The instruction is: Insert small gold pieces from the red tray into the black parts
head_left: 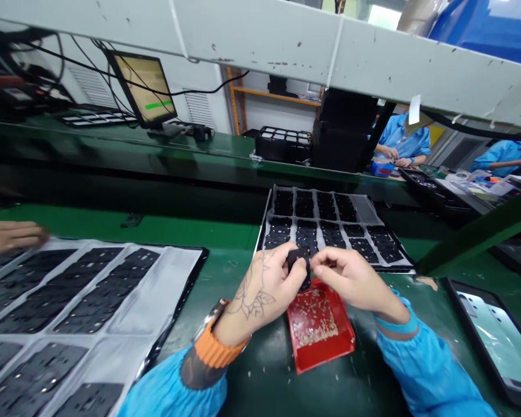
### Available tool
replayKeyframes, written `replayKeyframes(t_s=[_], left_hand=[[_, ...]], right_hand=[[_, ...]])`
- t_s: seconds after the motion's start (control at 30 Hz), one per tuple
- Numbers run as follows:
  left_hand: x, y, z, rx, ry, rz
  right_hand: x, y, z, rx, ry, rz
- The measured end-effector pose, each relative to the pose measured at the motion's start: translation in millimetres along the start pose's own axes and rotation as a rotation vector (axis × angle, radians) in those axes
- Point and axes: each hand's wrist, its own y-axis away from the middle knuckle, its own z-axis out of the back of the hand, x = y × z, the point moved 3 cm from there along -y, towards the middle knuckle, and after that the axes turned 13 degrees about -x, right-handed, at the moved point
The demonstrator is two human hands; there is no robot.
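My left hand (pixel 264 286) and my right hand (pixel 351 278) meet over a small red tray (pixel 325 347) that holds many tiny pale parts. Both pinch one small black part (pixel 298 259) between the fingertips, the left from its left side, the right from its right. The left wrist wears an orange band and a watch. Just beyond the hands lies a black compartment tray (pixel 330 223) filled with similar black parts.
A large tray of black parts on white sheet (pixel 69 313) lies at the left, where another person's hand (pixel 8 236) reaches in. A monitor (pixel 145 87) stands on the far bench. A framed panel (pixel 499 341) lies at the right. People in blue work at the far right.
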Motion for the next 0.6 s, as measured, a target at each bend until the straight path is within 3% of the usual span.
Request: replayKeyframes(t_s=[0.07,0.17,0.43,0.6], left_hand=[[0.4,-1.4,3.7,-0.02,0.002,0.025],[-0.4,-1.9,6.2,-0.044,-0.011,0.005],[-9.9,4.1,1.8,-0.107,-0.129,-0.189],[-12.6,6.7,0.0,-0.117,-0.177,-0.207]], right_hand=[[-0.6,0.7,-1.8,0.109,-0.018,-0.05],[-0.2,1.7,-3.8,0.149,-0.035,-0.076],[0.1,4.5,-10.4,0.065,0.056,0.051],[1.7,1.7,-16.3,-0.009,0.186,0.199]])
